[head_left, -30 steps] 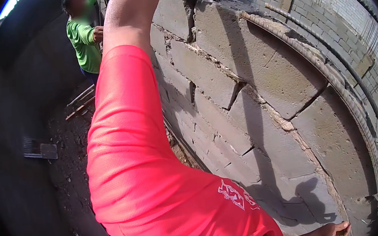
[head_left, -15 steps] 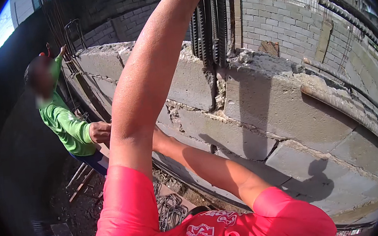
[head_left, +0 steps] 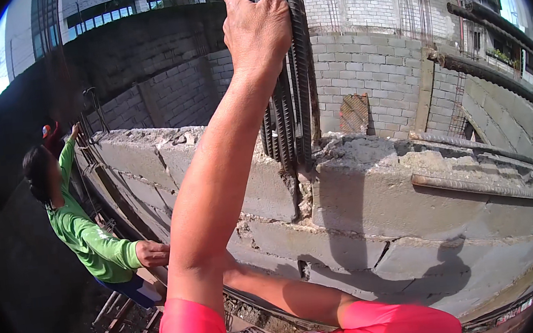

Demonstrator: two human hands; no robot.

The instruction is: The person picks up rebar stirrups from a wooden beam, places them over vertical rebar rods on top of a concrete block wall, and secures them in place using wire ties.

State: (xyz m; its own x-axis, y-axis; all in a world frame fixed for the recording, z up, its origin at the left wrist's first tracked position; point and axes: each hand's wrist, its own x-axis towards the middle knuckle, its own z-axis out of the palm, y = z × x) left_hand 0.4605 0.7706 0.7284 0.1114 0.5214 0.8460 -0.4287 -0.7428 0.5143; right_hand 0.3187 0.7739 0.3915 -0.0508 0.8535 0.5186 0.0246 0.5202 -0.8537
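**Left hand on the rebar, right arm crossing underneath: how I'd do it**

So the left hand (head_left: 257,34) is closed around the upright rebar (head_left: 300,88), arm stretched well up. The fingers curl out of sight, so I can't tell how many bars they've actually got. Straight down from the grip, the rebar drops into a ragged gap between blocks at the top of the wall (head_left: 395,215).

Way below the grip, the right forearm (head_left: 293,297) passes behind the left arm. The right hand is hidden back there, so can't say if it's open or holding anything. Down and left of the grip there's a co-worker in green (head_left: 85,234), with one hand (head_left: 152,253) right beside the left elbow.

Looks to me like the left is bracing or steadying while the right reaches across. If so, I'd get the whole palm round the bars with the thumb locked over, because those ribs will probably chew up bare skin if you slip. I wouldn't hang full weight off it either; the block edges under the grip look crumbly. Keep that elbow quiet so it doesn't knock the co-worker, and watch the rusty bar (head_left: 487,191) along the wall, below and right of the grip.
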